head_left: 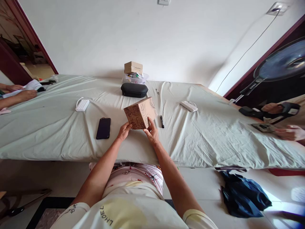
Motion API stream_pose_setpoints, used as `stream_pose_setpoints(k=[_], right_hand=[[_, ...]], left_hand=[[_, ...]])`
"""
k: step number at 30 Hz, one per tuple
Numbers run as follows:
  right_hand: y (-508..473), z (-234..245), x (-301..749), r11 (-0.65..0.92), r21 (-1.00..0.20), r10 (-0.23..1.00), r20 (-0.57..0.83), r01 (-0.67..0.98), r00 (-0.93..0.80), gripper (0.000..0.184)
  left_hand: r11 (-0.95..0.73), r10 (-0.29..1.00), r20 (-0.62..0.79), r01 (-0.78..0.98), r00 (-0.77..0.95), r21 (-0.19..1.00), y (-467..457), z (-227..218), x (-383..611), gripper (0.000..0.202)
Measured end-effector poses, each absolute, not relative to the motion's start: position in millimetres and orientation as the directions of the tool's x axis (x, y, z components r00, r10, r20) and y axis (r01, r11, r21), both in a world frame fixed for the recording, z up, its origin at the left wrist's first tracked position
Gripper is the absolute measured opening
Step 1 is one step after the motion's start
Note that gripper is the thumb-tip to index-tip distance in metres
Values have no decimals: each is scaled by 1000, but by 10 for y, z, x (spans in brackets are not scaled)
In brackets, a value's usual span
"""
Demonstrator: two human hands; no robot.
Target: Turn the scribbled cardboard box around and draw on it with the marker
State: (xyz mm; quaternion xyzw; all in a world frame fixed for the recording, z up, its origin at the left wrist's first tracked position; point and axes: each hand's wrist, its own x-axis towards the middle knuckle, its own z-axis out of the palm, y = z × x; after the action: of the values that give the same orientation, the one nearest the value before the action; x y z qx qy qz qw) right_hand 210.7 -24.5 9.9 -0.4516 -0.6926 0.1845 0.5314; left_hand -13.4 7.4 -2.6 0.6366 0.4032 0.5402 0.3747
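Note:
A brown cardboard box (136, 116) with black line drawings on its faces is tilted up between my two hands, just over the cloth. My left hand (124, 130) grips its lower left corner. With thumb and fingers, my right hand (152, 131) holds the lower right side. The face turned left is densely covered with drawing, while the face on the right has sparser lines. A black marker pen (162, 121) lies right of the box. To the left rests a dark smartphone (103, 128).
Behind the box stand a black zip case (134, 90), a clear plastic bin (146, 76) and a small carton (133, 67). White power banks (82, 105) (189, 106) lie on both sides. Other people's hands (28, 94) (289, 132) work at both table ends. A fan (281, 63) stands right.

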Motion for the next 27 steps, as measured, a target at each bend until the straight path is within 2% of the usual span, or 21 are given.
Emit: stream_pose_setpoints(k=[4,11,14,16,19,22,27], right_hand=[[-185,65,2152,549,-751,816,577,367,-41,95],[-173,121,2209,545,-793,833,549,272,-67,104],[-158,128,2229,527,-811,843,536,255,-39,99],[-126,121,2246,501,-831,851,524,241,38,91],[-66,111,2286,425,-882,848,467,205,250,84],[-39,121,2341,335,-916,793,401,222,458,81],[-71,171,2394,284,-905,702,422,318,573,66]], left_hand=[[-368,925,365,13,102,930,70,-29,-151,50],[-340,928,341,-30,149,940,61,21,-189,55],[-320,932,328,-76,153,944,65,13,-196,55],[-291,939,307,-121,155,949,72,-2,-202,55],[-202,954,245,-236,170,951,84,-18,-208,56],[-114,960,191,-337,203,935,94,-15,-216,57],[-35,959,149,-419,243,907,104,11,-259,50]])
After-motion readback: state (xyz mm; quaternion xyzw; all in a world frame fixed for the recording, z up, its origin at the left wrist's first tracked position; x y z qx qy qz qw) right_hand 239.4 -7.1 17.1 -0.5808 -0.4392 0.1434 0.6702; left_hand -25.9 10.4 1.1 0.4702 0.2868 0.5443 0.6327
